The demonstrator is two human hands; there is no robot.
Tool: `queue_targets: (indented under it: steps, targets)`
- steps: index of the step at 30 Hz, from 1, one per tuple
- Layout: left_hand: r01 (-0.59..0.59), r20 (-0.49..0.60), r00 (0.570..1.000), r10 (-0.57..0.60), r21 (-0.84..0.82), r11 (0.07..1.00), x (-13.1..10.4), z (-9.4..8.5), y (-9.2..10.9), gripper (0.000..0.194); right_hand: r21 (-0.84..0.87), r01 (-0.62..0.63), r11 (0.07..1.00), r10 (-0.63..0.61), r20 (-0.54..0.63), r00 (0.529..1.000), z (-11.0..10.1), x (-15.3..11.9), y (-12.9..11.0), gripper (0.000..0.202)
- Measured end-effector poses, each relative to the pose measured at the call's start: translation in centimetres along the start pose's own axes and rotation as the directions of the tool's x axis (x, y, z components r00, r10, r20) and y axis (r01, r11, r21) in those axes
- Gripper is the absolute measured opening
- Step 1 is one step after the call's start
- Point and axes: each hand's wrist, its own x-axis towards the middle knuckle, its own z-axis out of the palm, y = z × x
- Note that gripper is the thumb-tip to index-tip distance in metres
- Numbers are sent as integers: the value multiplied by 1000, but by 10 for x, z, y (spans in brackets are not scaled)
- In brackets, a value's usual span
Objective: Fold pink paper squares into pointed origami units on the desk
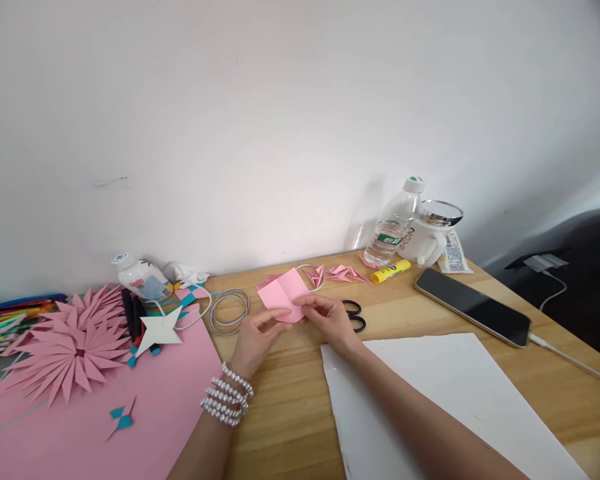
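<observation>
A small pink paper (285,293) with a crease down its middle is held up over the wooden table. My left hand (261,335), with a beaded bracelet on its wrist, pinches the paper's lower left edge between thumb and fingers. On the lower right side, my right hand (329,319) pinches the same paper, its thumb near the crease. Just behind the paper lie folded pink pieces (347,273) and a loop of cable. Black scissor handles (355,316) show beside my right hand, the rest of the scissors hidden.
At left, pink spiky paper flowers (77,350) and a white paper star (161,333) lie on a pink sheet (165,413). A white board (430,400) is under my right forearm. Behind stand a water bottle (393,227), a mug (425,237), a glue stick (391,271) and a phone (473,307).
</observation>
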Motion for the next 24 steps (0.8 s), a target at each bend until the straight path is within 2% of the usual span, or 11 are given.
queue_targets:
  steps: [2, 4, 10, 14, 17, 22, 24]
  targets:
    - [-5, -64, 998, 3, -32, 999, 0, 0, -2, 20, -27, 15, 1000, -15, 21, 1000, 0, 0, 2, 20]
    - [-16, -103, 995, 6, -91, 996, 0, 0, -4, 34, -47, 31, 998, -29, 41, 999, 0, 0, 4, 20]
    - [-42, -101, 995, 13, -285, 958, 0, 4, -6, 71, -20, 36, 999, -35, 50, 998, 3, -2, 2, 22]
    - [-27, -141, 990, -21, -329, 944, -1, 7, -3, 91, 36, 25, 999, -28, 94, 995, 5, -3, 2, 29]
    - [-7, -119, 992, -34, -329, 944, 0, 6, -5, 84, 48, 17, 999, -21, 89, 996, 5, -4, 4, 33]
    - [16, -70, 997, -41, -321, 947, 2, 5, -12, 43, 28, 22, 999, -23, 47, 999, 5, -4, 7, 36]
    - [31, -73, 996, -58, -331, 943, 2, 6, -15, 34, -7, 32, 999, -32, 27, 999, 5, -4, 7, 36]
